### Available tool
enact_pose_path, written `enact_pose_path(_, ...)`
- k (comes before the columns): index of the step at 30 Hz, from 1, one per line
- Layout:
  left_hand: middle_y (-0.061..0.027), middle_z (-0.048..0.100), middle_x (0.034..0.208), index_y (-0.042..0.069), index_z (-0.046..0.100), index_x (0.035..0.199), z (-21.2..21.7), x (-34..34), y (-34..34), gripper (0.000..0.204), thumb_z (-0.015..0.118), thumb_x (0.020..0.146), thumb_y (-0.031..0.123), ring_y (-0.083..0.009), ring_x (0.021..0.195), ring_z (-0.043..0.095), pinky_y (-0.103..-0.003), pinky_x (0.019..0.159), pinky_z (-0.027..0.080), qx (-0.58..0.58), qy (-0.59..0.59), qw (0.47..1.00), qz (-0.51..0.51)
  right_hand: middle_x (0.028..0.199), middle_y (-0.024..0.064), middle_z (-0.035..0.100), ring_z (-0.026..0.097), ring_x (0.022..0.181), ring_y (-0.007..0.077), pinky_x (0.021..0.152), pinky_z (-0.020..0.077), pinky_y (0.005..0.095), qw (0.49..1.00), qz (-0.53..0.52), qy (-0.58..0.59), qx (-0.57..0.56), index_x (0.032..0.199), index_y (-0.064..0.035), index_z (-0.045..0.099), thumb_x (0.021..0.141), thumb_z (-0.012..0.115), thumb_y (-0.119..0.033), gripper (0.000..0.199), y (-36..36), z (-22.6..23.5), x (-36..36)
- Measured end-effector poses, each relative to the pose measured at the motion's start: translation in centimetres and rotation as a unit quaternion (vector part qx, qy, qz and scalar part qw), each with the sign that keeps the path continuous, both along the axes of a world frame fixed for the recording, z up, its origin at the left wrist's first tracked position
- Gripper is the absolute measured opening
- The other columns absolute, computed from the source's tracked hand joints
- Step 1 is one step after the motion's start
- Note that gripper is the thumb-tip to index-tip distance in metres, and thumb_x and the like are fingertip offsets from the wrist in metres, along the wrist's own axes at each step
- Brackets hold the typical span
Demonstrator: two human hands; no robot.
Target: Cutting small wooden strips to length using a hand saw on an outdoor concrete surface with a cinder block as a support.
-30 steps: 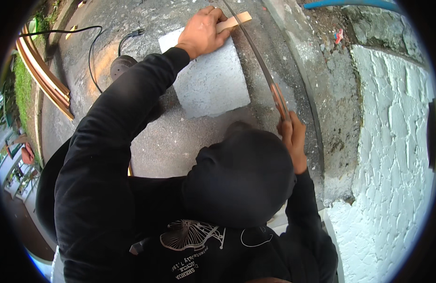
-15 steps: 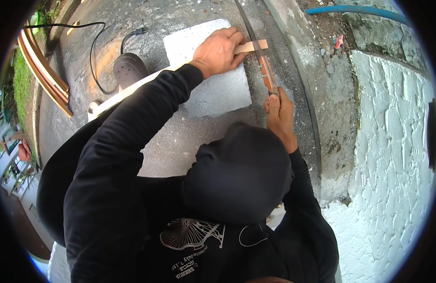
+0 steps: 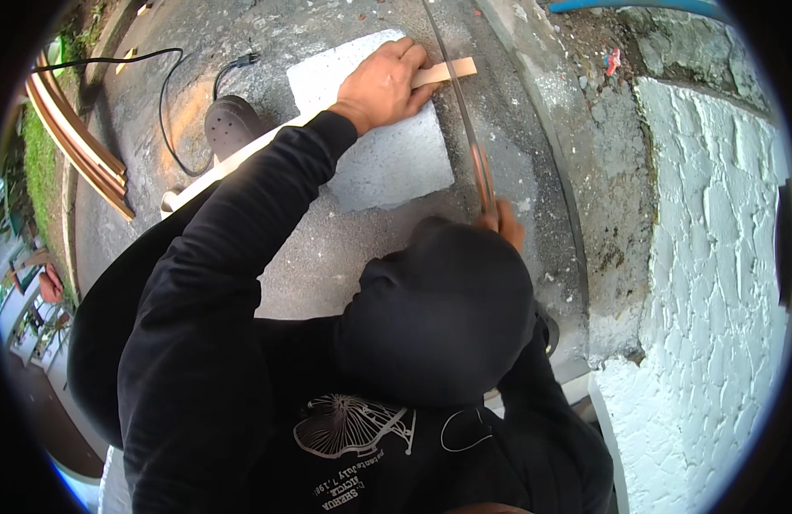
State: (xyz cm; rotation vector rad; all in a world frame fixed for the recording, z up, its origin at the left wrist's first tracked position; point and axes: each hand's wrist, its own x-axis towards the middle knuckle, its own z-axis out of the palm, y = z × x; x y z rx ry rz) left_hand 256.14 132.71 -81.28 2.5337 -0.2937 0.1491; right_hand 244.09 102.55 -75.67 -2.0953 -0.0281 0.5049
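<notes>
My left hand (image 3: 383,86) presses a thin pale wooden strip (image 3: 447,70) flat onto a grey stone block (image 3: 387,163) on the ground. A hand saw (image 3: 464,128) with a long narrow blade crosses the strip just right of my fingers. Its brown handle sits in my right hand (image 3: 505,227), which grips it close below. A dark hood hides most of that hand and its forearm.
A black power tool (image 3: 229,124) with its black cable (image 3: 169,111) lies left of the block. Curved wooden mouldings (image 3: 79,146) lie at the far left. A long white bar (image 3: 209,178) runs under my left arm. A concrete kerb (image 3: 584,171) and a rough white wall (image 3: 713,283) stand to the right.
My right hand pushed the saw forward toward the strip, then drew it back a little. My left hand stayed on the strip.
</notes>
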Motion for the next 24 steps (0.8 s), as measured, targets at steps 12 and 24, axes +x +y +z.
enact_pose_path(12, -0.0150, 0.066, 0.103, 0.004, 0.067, 0.106, 0.4, 1.4, 1.0, 0.029, 0.078, 0.089, 0.024, -0.0358, 0.098, 0.068, -0.044, 0.088, 0.058, -0.002, 0.036, 0.999, -0.006, 0.066, 0.0193, 0.051, 0.052, 0.055, 0.0266, 0.054, 0.0419, 0.0401, 0.995, -0.010, -0.102, 0.013, 0.097, 0.0002, 0.058, 0.106, 0.057, -0.040, 0.042, 1.0, 0.4, 1.9)
enact_pose_path(24, -0.0156, 0.067, 0.102, 0.003, 0.068, 0.105, 0.5, 1.9, 0.9, 0.029, 0.079, 0.088, 0.023, -0.0367, 0.097, 0.068, -0.045, 0.087, 0.058, -0.009, 0.034, 0.999, -0.003, 0.065, 0.0206, 0.052, 0.052, 0.053, 0.0320, 0.054, 0.0422, 0.0430, 0.992, 0.032, -0.097, 0.079, 0.091, -0.0007, 0.056, 0.106, 0.061, -0.024, 0.028, 3.2, -1.8, 7.0)
